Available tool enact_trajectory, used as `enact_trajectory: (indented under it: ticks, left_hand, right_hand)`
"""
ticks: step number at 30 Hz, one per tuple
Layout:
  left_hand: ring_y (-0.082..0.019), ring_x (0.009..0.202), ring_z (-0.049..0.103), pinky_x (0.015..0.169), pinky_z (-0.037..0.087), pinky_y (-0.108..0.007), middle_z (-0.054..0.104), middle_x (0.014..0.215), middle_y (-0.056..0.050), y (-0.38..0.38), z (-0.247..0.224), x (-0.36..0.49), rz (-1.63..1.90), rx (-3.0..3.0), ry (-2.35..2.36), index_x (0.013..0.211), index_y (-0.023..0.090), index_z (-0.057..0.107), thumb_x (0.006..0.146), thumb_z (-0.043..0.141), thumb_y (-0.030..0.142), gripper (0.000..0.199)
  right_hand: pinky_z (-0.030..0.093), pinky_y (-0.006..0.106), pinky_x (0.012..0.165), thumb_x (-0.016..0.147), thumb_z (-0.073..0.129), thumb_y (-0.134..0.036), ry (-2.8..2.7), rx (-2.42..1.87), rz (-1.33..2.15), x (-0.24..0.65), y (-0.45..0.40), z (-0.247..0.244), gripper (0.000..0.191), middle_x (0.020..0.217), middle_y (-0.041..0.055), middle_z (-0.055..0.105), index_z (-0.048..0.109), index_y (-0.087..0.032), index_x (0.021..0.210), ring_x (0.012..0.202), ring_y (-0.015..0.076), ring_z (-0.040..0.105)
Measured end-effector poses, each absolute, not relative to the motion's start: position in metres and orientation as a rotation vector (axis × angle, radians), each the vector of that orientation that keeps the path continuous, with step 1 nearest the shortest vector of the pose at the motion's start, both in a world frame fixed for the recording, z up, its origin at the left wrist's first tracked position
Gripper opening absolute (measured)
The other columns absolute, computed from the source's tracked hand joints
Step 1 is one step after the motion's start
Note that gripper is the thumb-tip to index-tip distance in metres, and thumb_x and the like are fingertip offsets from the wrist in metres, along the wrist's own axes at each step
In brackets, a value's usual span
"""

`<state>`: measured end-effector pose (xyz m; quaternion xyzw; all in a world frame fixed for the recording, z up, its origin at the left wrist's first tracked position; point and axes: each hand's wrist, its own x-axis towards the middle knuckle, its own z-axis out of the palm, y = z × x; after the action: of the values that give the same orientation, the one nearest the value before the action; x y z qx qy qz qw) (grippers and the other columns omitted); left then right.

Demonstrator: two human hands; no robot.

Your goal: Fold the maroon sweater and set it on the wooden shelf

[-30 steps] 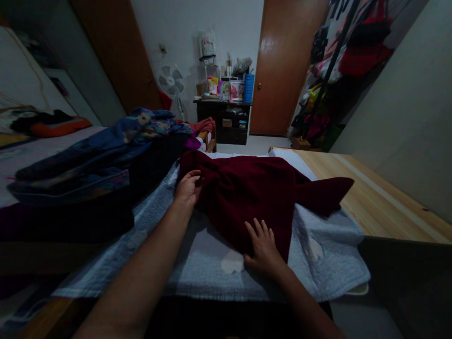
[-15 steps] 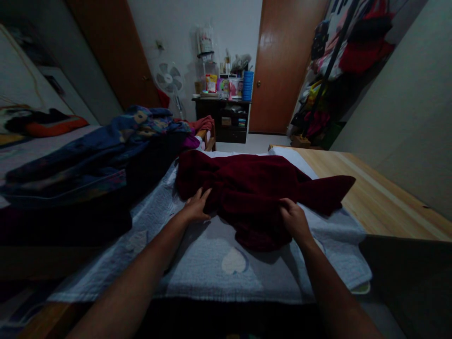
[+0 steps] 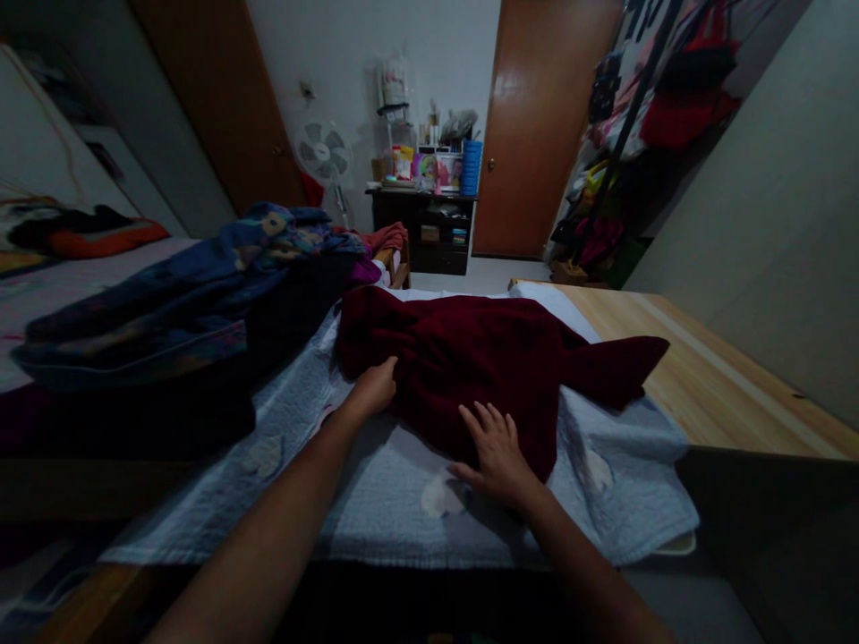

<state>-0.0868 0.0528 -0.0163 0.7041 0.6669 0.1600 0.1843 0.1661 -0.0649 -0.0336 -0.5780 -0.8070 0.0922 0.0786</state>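
A dark red garment (image 3: 497, 349) lies spread on a light blue quilted cloth (image 3: 376, 528), with one sleeve-like part pointing right. At its lower left edge, my left hand (image 3: 376, 388) is closed, pinching the fabric; the fingertips are partly hidden. My right hand (image 3: 495, 452) rests on the garment's near part, fingers spread and holding nothing. Its thumb reaches over a pale heart pattern on the cloth.
A wooden board (image 3: 644, 358) adjoins the cloth on the right. Blue patterned clothes (image 3: 221, 277) and dark clothes lie heaped at left. Beyond stand a white fan (image 3: 324, 152), a dark cabinet (image 3: 420, 255) with small items, and a brown door (image 3: 530, 134). Clothes hang at right.
My right hand has let go of the garment's right edge and moved left and nearer, opening flat. The near fabric lies smoother. My left hand's spread fingers have closed at the left edge.
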Motion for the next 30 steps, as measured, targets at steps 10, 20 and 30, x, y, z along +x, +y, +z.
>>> enact_trajectory:
  ticks: [10,20,30]
  left_hand:
    - [-0.015,0.077,0.067,0.063,0.056,-0.026,0.066,0.111,-0.005,0.018,0.047,-0.067,1.219,0.989,1.092,0.123,0.023,0.053,0.063,0.054,0.003,0.064]
    - [-0.02,0.081,0.069,0.069,0.057,-0.03,0.071,0.101,-0.003,-0.032,0.038,-0.091,1.179,1.088,1.118,0.117,0.022,0.059,0.063,0.066,0.018,0.055]
    - [-0.023,0.093,0.067,0.079,0.054,-0.033,0.072,0.099,-0.007,-0.042,0.011,-0.095,1.23,1.054,1.371,0.108,0.015,0.065,0.079,0.06,0.043,0.041]
  right_hand:
    - [0.038,0.038,0.093,0.07,0.052,-0.011,-2.291,-1.819,0.21,0.161,-0.064,-0.039,0.073,0.127,0.0128,0.056,0.041,-0.019,0.142,0.109,0.0266,0.052]
    - [0.048,0.026,0.071,0.062,0.048,-0.014,-1.862,-1.507,1.118,0.254,-0.037,0.021,0.048,0.097,0.0031,0.069,0.064,-0.017,0.107,0.083,0.0183,0.062]
    - [0.041,0.023,0.052,0.077,0.052,-0.037,-1.815,-1.529,1.201,0.266,0.01,0.039,0.028,0.07,0.0009,0.066,0.068,-0.014,0.082,0.056,0.013,0.054]
